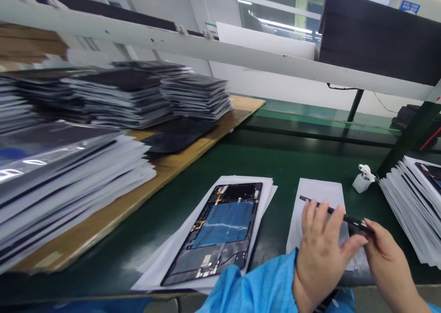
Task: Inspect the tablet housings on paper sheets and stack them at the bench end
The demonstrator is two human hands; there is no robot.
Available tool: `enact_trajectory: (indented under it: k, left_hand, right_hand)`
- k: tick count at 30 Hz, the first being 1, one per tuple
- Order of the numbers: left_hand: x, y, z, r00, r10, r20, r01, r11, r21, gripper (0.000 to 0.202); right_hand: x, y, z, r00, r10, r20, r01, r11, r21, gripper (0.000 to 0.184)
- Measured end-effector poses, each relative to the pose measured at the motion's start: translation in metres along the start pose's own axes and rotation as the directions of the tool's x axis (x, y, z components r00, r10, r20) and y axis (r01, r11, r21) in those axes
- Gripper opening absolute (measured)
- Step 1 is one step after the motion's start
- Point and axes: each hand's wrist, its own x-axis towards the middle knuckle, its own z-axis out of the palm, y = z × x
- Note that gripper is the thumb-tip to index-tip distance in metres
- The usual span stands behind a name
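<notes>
Two hands, left hand [320, 248] and right hand [389, 253], both clamped on a thin black strip [336, 211] above white paper [320, 193], right of an open tablet [220, 230].

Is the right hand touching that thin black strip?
Touching. The head view shows the right hand pinching one end of the thin black strip.

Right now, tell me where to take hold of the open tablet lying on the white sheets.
Probably by the black frame on its long left edge, coming from the left. The open tablet lies flat, blue battery and boards face up, so pinch the rim only; the left hand, on the thin dark strip, crowds its right.
</notes>
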Motion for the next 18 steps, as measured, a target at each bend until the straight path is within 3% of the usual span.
enact_trajectory:
  k: [2, 4, 7, 9, 13, 18]
  left_hand:
    - [0.003, -0.017, -0.005, 0.998, -0.057, 0.003, 0.057, 0.998, 0.0, 0.061]
    - [0.007, -0.033, -0.01, 0.971, -0.167, 0.173, 0.184, 0.979, -0.087, 0.063]
    - [0.011, -0.041, -0.017, 0.805, -0.218, 0.552, 0.416, 0.871, -0.263, 0.054]
    - [0.012, -0.036, -0.018, 0.728, -0.206, 0.654, 0.513, 0.796, -0.32, 0.047]
    - [0.011, -0.023, -0.016, 0.716, -0.21, 0.666, 0.565, 0.735, -0.376, 0.039]
    - [0.011, -0.02, -0.016, 0.727, -0.194, 0.658, 0.56, 0.722, -0.406, 0.036]
  right_hand:
    - [0.002, 0.009, -0.01, 1.0, 0.011, -0.021, -0.011, 1.0, 0.028, 0.032]
    - [0.001, 0.024, -0.017, 0.997, 0.065, -0.04, -0.061, 0.994, 0.094, 0.034]
    - [-0.001, 0.052, -0.018, 0.983, 0.184, -0.021, -0.175, 0.961, 0.212, 0.041]
    - [-0.002, 0.07, -0.013, 0.971, 0.237, -0.025, -0.222, 0.939, 0.261, 0.045]
    - [-0.002, 0.084, -0.005, 0.964, 0.26, -0.063, -0.232, 0.929, 0.287, 0.047]
    - [-0.001, 0.078, -0.003, 0.964, 0.243, -0.105, -0.211, 0.945, 0.249, 0.046]
